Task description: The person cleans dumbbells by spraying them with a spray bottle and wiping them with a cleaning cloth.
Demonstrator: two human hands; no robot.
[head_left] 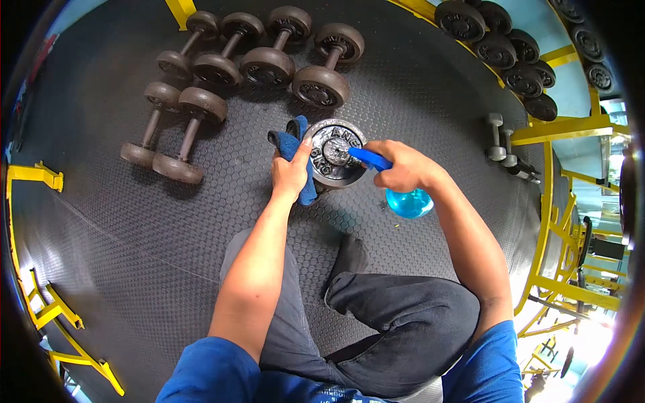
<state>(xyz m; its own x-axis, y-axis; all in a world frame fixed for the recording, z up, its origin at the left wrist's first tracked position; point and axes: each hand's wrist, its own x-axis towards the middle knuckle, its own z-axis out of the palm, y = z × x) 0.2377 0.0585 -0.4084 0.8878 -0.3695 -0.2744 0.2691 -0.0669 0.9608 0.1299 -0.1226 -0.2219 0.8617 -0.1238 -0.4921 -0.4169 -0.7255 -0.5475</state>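
Observation:
A dumbbell [338, 178] faces me end-on, its round plate wet and shiny with raised letters. At its left edge my left hand [290, 173] is closed, the thumb on the rim and a dark blue cloth [307, 193] pressed between palm and plate. My right hand [403, 165] is wrapped around a spray bottle with a blue trigger head [369, 159] and clear blue liquid [409, 203] in its body. The nozzle points at the plate's middle from close by. The dumbbell's handle and far end are hidden beneath the plate.
Several brown-grey dumbbells [267, 66] lie in rows on the black textured mat [127, 228] ahead and to the left. A rack of dark dumbbells [497, 50] stands at upper right. Small grey dumbbells [496, 138] lie right, near yellow frames [547, 201]. My bent legs [403, 316] are close below.

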